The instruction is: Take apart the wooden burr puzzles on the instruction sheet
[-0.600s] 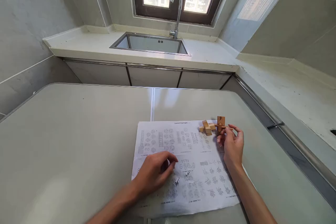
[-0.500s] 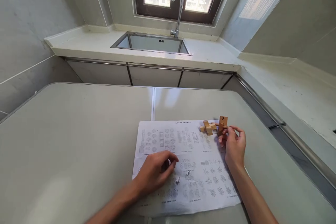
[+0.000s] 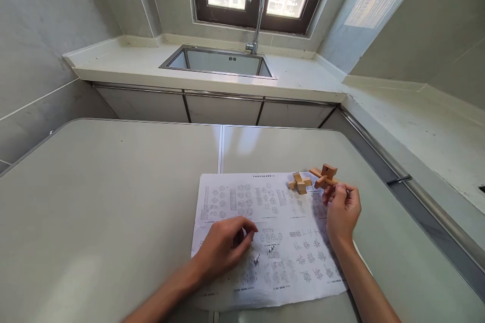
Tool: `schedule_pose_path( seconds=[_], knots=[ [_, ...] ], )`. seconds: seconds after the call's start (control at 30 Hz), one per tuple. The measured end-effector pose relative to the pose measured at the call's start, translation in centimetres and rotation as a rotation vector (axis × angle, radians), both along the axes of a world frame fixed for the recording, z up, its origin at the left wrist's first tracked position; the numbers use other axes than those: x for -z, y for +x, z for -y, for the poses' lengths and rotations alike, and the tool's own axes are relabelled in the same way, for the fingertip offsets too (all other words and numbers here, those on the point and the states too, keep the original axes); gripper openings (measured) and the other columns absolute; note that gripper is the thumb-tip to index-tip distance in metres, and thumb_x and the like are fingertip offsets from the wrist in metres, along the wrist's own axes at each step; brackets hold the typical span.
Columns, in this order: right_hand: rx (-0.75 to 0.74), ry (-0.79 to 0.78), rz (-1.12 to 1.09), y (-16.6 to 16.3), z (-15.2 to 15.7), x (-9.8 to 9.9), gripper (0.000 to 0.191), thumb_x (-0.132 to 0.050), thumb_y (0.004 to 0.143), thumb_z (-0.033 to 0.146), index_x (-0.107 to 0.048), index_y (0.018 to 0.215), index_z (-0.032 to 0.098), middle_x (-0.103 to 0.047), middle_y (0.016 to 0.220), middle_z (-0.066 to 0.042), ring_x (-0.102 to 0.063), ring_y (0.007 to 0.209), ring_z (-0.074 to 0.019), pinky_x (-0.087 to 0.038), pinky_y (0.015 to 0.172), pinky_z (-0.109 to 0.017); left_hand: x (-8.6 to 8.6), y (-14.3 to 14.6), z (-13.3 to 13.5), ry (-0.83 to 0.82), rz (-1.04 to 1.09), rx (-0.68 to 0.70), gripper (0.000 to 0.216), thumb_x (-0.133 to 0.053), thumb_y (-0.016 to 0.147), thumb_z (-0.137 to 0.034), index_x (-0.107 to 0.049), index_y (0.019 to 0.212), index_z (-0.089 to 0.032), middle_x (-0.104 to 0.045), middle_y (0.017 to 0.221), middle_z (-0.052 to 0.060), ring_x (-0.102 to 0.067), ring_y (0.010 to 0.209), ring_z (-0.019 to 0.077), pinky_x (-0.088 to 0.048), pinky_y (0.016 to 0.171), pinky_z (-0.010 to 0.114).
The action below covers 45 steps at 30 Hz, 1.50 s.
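Between the fingertips of my right hand (image 3: pixel 344 212) is a wooden interlocking puzzle (image 3: pixel 325 176), a cross of flat pieces with a dark mark on one of them. It is raised above the upper right corner of a printed instruction sheet (image 3: pixel 242 202). Just left of it, a second, lighter wooden puzzle (image 3: pixel 299 183) with a star-like block shape rests on the paper. My left hand (image 3: pixel 228 242) lies over the sheet's left half, fingers curled with the thumb close to the index finger. Whether anything is inside that curl cannot be made out.
The sheet lies on a pale table (image 3: pixel 113 212) with a seam down its middle. Beyond the table's far edge are a counter (image 3: pixel 125 60), a sink (image 3: pixel 217 64) and a tall faucet (image 3: pixel 258 15) below a window. Another counter (image 3: pixel 424 121) runs along the right.
My right hand has moved slightly right, lifting and tilting the marked wooden puzzle away from the lighter one. My left hand has stayed in place.
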State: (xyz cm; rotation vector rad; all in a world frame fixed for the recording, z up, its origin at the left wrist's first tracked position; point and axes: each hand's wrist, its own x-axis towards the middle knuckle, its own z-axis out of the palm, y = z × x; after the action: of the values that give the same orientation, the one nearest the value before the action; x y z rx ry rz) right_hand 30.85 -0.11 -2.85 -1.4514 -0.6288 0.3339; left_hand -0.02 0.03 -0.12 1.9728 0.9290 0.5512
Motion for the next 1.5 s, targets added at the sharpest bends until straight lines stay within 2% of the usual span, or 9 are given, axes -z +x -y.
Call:
schedule_pose_path(
  seconds=[0.2,0.43,0.67,0.77,0.9,1.0,1.1,1.2,1.5],
  knots=[
    [0.005,-0.031,0.356,-1.9,1.1,-0.6,0.029,-0.055,0.105,0.052,-0.055,0.098,0.023,-0.066,0.088,-0.002,-0.062,0.077,-0.018,-0.049,0.075,-0.034,0.2,-0.1,0.0,0.0,0.008,0.009,0.015,-0.056,0.099,-0.02,-0.071,0.102,-0.021,-0.068,0.077,0.0,-0.055,0.062,0.0116,-0.042,0.059,0.023],
    [-0.37,-0.011,0.5,-4.0,2.6,0.2,0.023,-0.055,0.107,0.044,-0.057,0.096,0.024,-0.067,0.085,-0.002,-0.064,0.078,-0.0204,-0.047,0.071,-0.033,0.1,0.0,0.0,0.0,0.005,0.002,0.017,-0.055,0.1,-0.022,-0.071,0.104,-0.02,-0.069,0.077,0.0,-0.056,0.062,0.0119,-0.044,0.06,0.024],
    [-0.777,-0.03,0.255,-6.0,3.0,-0.3,0.023,-0.052,0.109,0.037,-0.056,0.09,0.025,-0.061,0.074,0.002,-0.056,0.066,-0.0163,-0.045,0.065,-0.03,0.6,0.2,0.2,-0.105,0.119,-0.109,0.037,-0.052,0.106,-0.035,-0.047,0.14,-0.023,-0.072,0.105,0.005,-0.059,0.069,0.0129,-0.05,0.063,0.025],
    [-0.921,-0.042,0.114,-6.6,3.0,-0.6,0.028,-0.051,0.11,0.04,-0.055,0.087,0.025,-0.061,0.072,0.002,-0.055,0.063,-0.016,-0.044,0.063,-0.03,0.6,0.1,0.1,-0.131,0.172,-0.144,0.04,-0.045,0.109,-0.041,-0.04,0.146,-0.025,-0.07,0.109,0.006,-0.059,0.069,0.0133,-0.051,0.064,0.027],
    [-1.098,-0.086,0.01,-7.2,3.1,-0.7,0.033,-0.052,0.109,0.046,-0.053,0.084,0.024,-0.059,0.068,0.002,-0.054,0.062,-0.0162,-0.043,0.062,-0.03,0.3,0.0,-0.1,-0.196,0.199,-0.13,0.037,-0.037,0.112,-0.045,-0.047,0.14,-0.023,-0.069,0.093,0.003,-0.059,0.066,0.0138,-0.05,0.066,0.028],
    [-1.215,-0.119,-0.054,-7.6,3.1,-0.6,0.033,-0.055,0.107,0.049,-0.053,0.086,0.024,-0.059,0.067,0.002,-0.055,0.062,-0.0161,-0.042,0.061,-0.029,0.0,0.0,-0.2,-0.227,0.194,-0.155,0.031,-0.043,0.11,-0.045,-0.055,0.127,-0.022,-0.064,0.078,-0.002,-0.059,0.065,0.0144,-0.048,0.065,0.027],
    [-1.237,-0.144,-0.054,-8.0,3.1,-0.4,0.026,-0.055,0.108,0.049,-0.057,0.103,0.024,-0.059,0.069,0.003,-0.055,0.063,-0.0158,-0.043,0.062,-0.029,0.0,0.1,-0.2,-0.219,0.197,-0.206,0.027,-0.049,0.108,-0.045,-0.059,0.114,-0.021,-0.059,0.074,-0.003,-0.055,0.064,0.0136,-0.044,0.063,0.026],
    [-1.157,-0.194,-0.012,-8.3,2.9,-0.4,0.026,-0.052,0.109,0.047,-0.057,0.122,0.025,-0.059,0.073,0.004,-0.053,0.061,-0.0149,-0.043,0.06,-0.028,0.2,0.1,-0.2,-0.192,0.187,-0.226,0.026,-0.048,0.108,-0.044,-0.06,0.11,-0.021,-0.058,0.074,-0.003,-0.051,0.064,0.0133,-0.041,0.061,0.025],
    [-1.043,-0.301,0.162,-8.4,2.6,-0.7,0.03,-0.051,0.108,0.048,-0.067,0.111,0.023,-0.061,0.072,0.001,-0.049,0.059,-0.0148,-0.038,0.056,-0.028,0.0,0.1,-0.1,-0.179,0.187,-0.205,0.021,-0.05,0.108,-0.04,-0.059,0.117,-0.023,-0.069,0.085,0.0,-0.061,0.071,0.0147,-0.047,0.066,0.026]
  ],
)
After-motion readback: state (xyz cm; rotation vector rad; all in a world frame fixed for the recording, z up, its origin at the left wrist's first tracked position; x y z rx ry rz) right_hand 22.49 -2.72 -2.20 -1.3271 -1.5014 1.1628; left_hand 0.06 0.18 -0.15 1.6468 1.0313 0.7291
